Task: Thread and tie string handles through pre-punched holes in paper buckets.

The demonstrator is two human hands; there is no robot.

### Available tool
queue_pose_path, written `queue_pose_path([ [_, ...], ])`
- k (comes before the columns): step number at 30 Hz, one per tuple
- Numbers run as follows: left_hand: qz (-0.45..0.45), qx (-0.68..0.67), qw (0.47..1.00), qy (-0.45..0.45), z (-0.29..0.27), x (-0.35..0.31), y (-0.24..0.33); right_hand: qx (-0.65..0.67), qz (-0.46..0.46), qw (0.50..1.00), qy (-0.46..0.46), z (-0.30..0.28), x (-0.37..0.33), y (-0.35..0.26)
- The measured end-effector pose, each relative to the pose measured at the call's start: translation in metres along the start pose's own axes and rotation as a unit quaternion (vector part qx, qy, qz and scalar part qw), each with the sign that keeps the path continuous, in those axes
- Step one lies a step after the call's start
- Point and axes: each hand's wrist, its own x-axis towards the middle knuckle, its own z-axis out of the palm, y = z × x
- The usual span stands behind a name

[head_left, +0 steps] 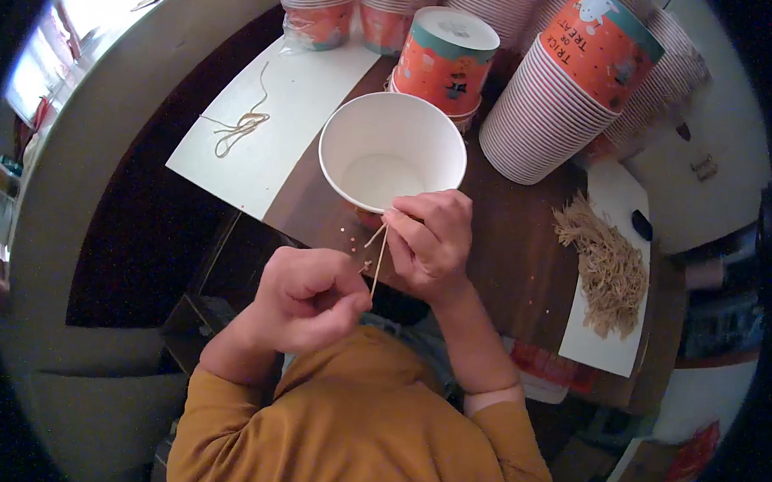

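A thin tan cord [379, 262] is stretched between my hands, one end pinched in the closed fingers of my left hand [309, 299]. My right hand [433, 243] grips the cord against the near rim of a large white-lined paper bucket [440, 154]. A short cord end also sticks out below the right fingertips. The bucket stands upright with its mouth towards me and nothing visible inside. Its outer wall is mostly hidden, and I cannot see whether the cord passes through it.
Beyond the bucket stands an upturned orange-and-green bucket [447, 65]. A tall stack of nested buckets [548, 111] leans at the right, with more stacks behind. A loose cord [237, 132] lies on white board [297, 110] at left; a bundle of cords [610, 274] lies at right.
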Motion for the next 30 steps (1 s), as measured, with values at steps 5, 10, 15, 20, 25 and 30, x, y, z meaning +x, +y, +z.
queue_pose_path([
  [5, 0.057, -0.063, 0.996, -0.026, -0.003, -0.002, 0.004, 0.008, 0.007, 1.0, -0.004, 0.0, -0.001, 0.0],
  [10, 0.029, -0.081, 0.996, -0.018, -0.006, -0.003, 0.004, -0.035, 0.012, 0.999, -0.033, 0.0, -0.003, 0.002],
  [15, -0.058, -0.078, 0.995, -0.008, -0.014, 0.005, 0.006, -0.085, 0.015, 0.995, -0.052, -0.011, -0.004, 0.013],
  [20, -0.145, -0.162, 0.976, -0.03, -0.048, 0.008, -0.006, -0.058, 0.002, 0.991, -0.123, -0.066, 0.021, 0.035],
  [25, -0.178, -0.042, 0.98, -0.078, -0.088, 0.026, -0.025, -0.084, 0.052, 0.969, -0.228, -0.135, 0.016, 0.063],
  [30, -0.151, -0.006, 0.983, -0.109, -0.072, 0.039, -0.005, -0.204, 0.104, 0.922, -0.312, -0.16, 0.023, 0.06],
])
